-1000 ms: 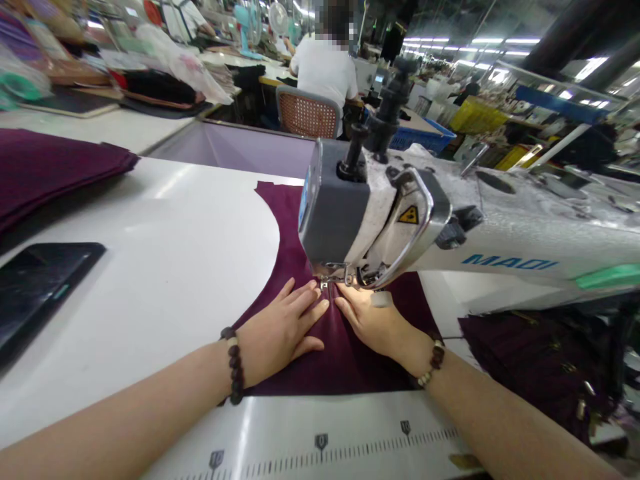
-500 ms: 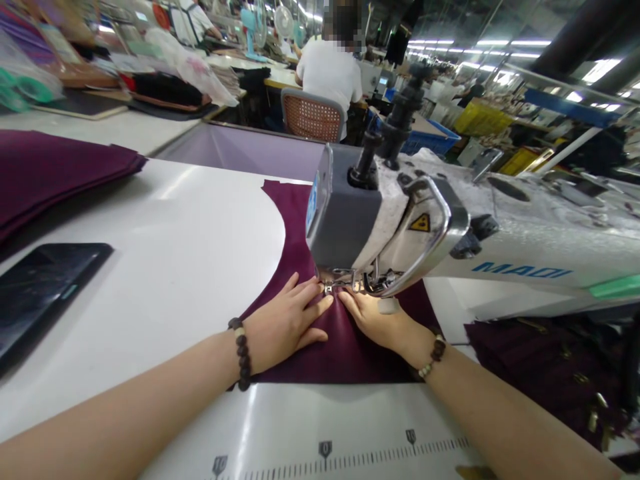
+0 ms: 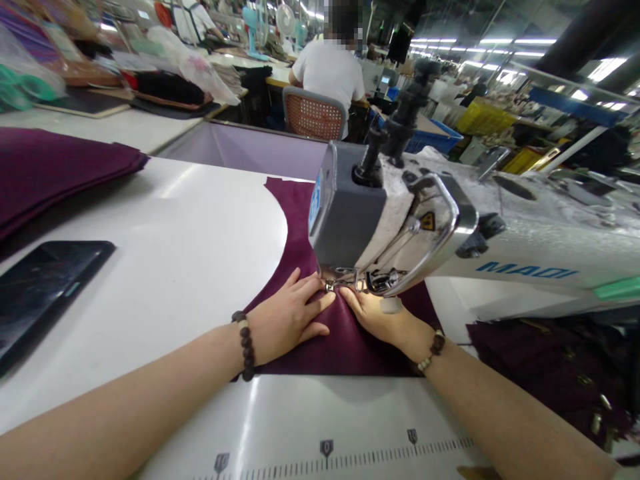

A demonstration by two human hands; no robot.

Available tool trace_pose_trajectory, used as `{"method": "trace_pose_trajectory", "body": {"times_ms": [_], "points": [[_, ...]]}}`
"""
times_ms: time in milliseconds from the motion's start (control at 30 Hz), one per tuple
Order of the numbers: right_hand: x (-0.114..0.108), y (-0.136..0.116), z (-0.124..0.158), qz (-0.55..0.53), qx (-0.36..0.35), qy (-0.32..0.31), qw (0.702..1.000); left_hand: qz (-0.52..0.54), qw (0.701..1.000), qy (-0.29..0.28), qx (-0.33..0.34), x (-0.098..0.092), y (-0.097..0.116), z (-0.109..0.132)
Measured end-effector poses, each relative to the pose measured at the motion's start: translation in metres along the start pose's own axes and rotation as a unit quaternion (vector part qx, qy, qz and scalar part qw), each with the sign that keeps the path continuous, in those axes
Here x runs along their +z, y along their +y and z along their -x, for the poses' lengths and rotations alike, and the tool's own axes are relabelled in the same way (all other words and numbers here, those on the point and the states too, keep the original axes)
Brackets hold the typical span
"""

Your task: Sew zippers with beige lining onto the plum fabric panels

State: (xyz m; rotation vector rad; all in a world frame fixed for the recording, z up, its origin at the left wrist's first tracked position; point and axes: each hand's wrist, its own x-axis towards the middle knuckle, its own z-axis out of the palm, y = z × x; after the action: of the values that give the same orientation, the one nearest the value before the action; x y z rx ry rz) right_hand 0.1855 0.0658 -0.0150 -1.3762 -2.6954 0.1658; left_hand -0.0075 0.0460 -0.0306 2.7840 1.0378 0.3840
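I have both hands palm-down on the dark red cloth (image 3: 330, 353), which lies under and between them, running beneath the sewing machine (image 3: 345, 207). The left hand (image 3: 287, 317) has its fingers spread, clamped on nothing; the right hand (image 3: 385, 317) rests with its thumb forward — its other fingers are partly hidden, so I cannot tell whether they pinch. I judge the step as guiding cloth at the presser foot (image 3: 329, 285), just beyond both sets of fingertips; the next move calls for light, even pressure, fingertips out of the foot's way. The cloth's curved edge passes just ahead of the left hand, its straight near edge just behind both. Sideways room is widest left of the left hand, over the white tabletop (image 3: 210, 253) towards the phone (image 3: 50, 287). The right hand has least — the machine head hangs right over it.
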Motion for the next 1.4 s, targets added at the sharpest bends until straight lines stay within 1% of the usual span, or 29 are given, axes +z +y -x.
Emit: {"method": "trace_pose_trajectory", "body": {"times_ms": [133, 300, 467, 767, 900, 1000, 1100, 1167, 1233, 1267, 1300, 1333, 1367, 1400], "points": [[-0.001, -0.001, -0.001, 0.004, 0.002, -0.003, 1.000, 0.003, 1.000, 0.004, 0.002, 0.000, -0.001, 0.000], [0.001, 0.000, -0.001, 0.014, 0.008, -0.010, 1.000, 0.000, 1.000, -0.006, 0.002, 0.000, 0.000, 0.000], [0.004, 0.003, -0.001, 0.022, 0.001, -0.032, 0.999, -0.004, 1.000, -0.011, -0.002, 0.000, 0.000, 0.000], [0.004, 0.000, 0.000, 0.001, 0.004, 0.001, 1.000, -0.011, 1.000, -0.013, -0.002, -0.003, 0.000, -0.002], [0.001, 0.000, 0.002, 0.015, 0.003, -0.008, 1.000, -0.016, 1.000, -0.010, 0.008, -0.002, -0.001, -0.001], [-0.002, 0.006, 0.003, 0.023, 0.005, -0.022, 0.999, -0.023, 0.999, -0.020, 0.030, -0.001, -0.009, 0.001], [-0.002, 0.008, 0.010, 0.041, 0.038, -0.012, 0.998, -0.027, 0.997, -0.044, 0.050, -0.005, -0.029, 0.001], [0.001, -0.002, 0.024, 0.066, 0.079, 0.007, 0.995, -0.041, 0.996, -0.059, 0.044, -0.010, -0.047, -0.002], [0.003, -0.022, 0.046, 0.089, 0.114, 0.022, 0.989, -0.070, 0.996, -0.062, 0.011, -0.019, -0.064, -0.006], [0.004, -0.034, 0.059, 0.095, 0.119, 0.019, 0.988, -0.089, 0.994, -0.056, -0.012, -0.023, -0.070, -0.009], [0.003, -0.045, 0.072, 0.094, 0.115, 0.012, 0.989, -0.106, 0.993, -0.047, -0.032, -0.028, -0.073, -0.011], [0.002, -0.056, 0.083, 0.080, 0.087, -0.001, 0.993, -0.118, 0.991, -0.035, -0.048, -0.032, -0.072, -0.012], [-0.001, -0.063, 0.091, 0.059, 0.057, -0.018, 0.997, -0.121, 0.991, -0.024, -0.055, -0.035, -0.067, -0.013], [-0.004, -0.068, 0.096, 0.039, 0.043, -0.031, 0.998, -0.116, 0.992, -0.014, -0.054, -0.037, -0.059, -0.012]]}}
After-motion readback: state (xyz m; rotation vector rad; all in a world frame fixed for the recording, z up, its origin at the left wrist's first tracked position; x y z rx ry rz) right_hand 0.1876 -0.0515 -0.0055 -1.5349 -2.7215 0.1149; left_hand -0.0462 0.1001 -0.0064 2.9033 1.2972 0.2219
